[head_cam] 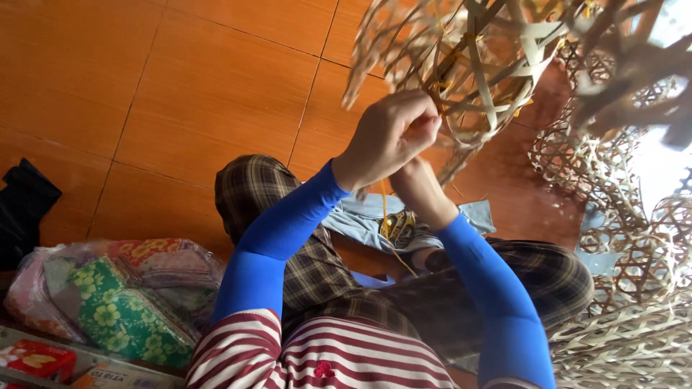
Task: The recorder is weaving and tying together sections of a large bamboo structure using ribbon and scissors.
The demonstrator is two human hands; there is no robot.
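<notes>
A half-woven bamboo basket [476, 57] of pale strips hangs in the air above my lap, blurred. My left hand [386, 137] is closed on the basket's lower edge, pinching a strip near yellow ties. My right hand [418, 187] sits just below and behind it, fingers hidden by the left hand; a thin bamboo strip [393, 238] trails down from there. Both arms wear blue sleeves. I sit cross-legged in plaid trousers [317, 274] and a red-striped top.
Finished open-weave baskets [627, 238] pile up at the right. A clear bag of flowered cloth [122, 295] lies at the lower left, a black cloth [21, 205] at the far left. A light blue cloth with scissors [396, 225] lies on the orange tiled floor.
</notes>
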